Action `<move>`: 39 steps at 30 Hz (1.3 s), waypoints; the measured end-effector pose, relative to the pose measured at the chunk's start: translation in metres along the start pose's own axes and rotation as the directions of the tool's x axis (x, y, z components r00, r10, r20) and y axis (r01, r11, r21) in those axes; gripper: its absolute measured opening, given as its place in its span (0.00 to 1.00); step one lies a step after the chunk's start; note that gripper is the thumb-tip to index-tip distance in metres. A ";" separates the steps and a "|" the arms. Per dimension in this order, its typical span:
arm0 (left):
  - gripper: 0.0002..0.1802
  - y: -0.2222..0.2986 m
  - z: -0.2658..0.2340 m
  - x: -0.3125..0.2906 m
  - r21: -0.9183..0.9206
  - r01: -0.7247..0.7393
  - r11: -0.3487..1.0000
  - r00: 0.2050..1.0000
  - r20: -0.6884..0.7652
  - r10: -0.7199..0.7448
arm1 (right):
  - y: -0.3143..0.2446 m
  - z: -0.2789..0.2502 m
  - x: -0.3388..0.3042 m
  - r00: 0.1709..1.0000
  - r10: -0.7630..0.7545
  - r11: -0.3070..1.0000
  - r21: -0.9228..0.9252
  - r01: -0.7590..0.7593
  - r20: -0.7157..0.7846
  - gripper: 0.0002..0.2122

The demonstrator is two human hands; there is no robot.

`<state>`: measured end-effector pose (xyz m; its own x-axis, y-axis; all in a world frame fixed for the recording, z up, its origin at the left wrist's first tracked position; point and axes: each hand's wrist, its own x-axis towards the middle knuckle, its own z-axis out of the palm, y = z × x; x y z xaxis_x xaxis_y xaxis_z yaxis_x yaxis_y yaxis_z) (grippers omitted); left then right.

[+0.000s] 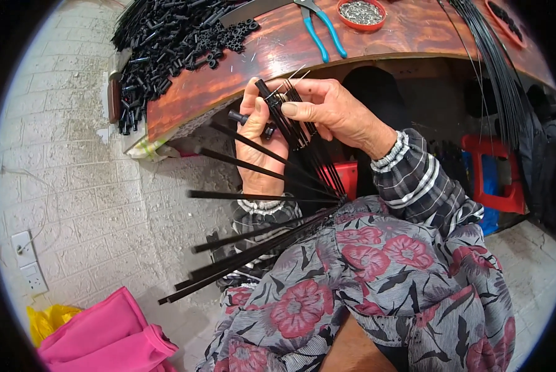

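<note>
An umbrella frame (324,170) of thin black ribs is raised in front of my lap. My left hand (260,152) is closed around a black plastic tube piece (237,116), its thumb up against the black tube (263,88) at the frame's upper end. From the right, my right hand (355,118) pinches several thin ribs and wires near that end between thumb and fingers. Thicker black rods (247,196) fan out to the left from near my lap. Fingers partly hide where the ribs meet the tube.
A wooden table (402,38) bears a heap of black plastic tubes (166,53), blue-handled pliers (318,31) and a red dish (361,27) of small metal bits. Long black rods (500,80) hang over its right edge. A red stool (493,177) stands right; pink cloth (104,335) lies lower left.
</note>
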<state>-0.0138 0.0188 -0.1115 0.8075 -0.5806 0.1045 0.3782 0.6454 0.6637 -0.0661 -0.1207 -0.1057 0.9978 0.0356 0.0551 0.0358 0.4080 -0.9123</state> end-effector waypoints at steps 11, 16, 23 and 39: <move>0.23 -0.005 0.004 -0.004 -0.095 0.040 0.995 0.998 -0.045 -0.044 | 0.002 -0.003 0.001 1.000 0.018 1.000 0.007 -0.018 0.002 0.17; 0.23 -0.004 -0.001 -0.005 -0.169 0.076 0.983 0.996 0.050 -0.068 | 0.000 -0.004 -0.001 0.999 0.015 0.998 0.063 -0.017 0.039 0.19; 0.19 0.038 -0.002 -0.007 0.099 0.232 0.968 0.923 -0.337 -0.186 | -0.003 -0.011 -0.003 0.999 0.029 1.000 0.010 -0.029 0.018 0.19; 0.15 0.046 0.033 0.062 0.275 0.210 0.938 0.972 0.046 -0.231 | -0.005 -0.005 -0.008 0.997 0.063 0.991 0.114 -0.067 0.037 0.17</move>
<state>0.0388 -0.0043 -0.0504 0.6765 -0.7362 -0.0183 0.4001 0.3466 0.8484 -0.0740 -0.1274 -0.1040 0.9954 0.0954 0.0122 -0.0379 0.5057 -0.8619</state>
